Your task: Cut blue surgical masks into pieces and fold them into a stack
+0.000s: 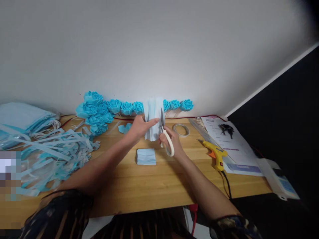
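Observation:
Pinched in my left hand (140, 127) is a pale blue pleated face mask sheet (151, 111), held upright above the table. My right hand (175, 142) grips white-handled scissors (169, 146), their blades pointing up along the right edge of the sheet. How far the blades are apart is hard to make out. On the wood below lies a small stack of folded pale blue pieces (146, 156). Behind my left hand rest some bright blue cut pieces (124, 128).
Blue fabric flowers (93, 108) line the wall. Cut strips (62, 152) and a stack of masks (20, 116) lie left. To the right are a tape roll (181, 130), a yellow glue gun (216, 154), papers (216, 132), keys (226, 129) and a white plastic box (271, 176).

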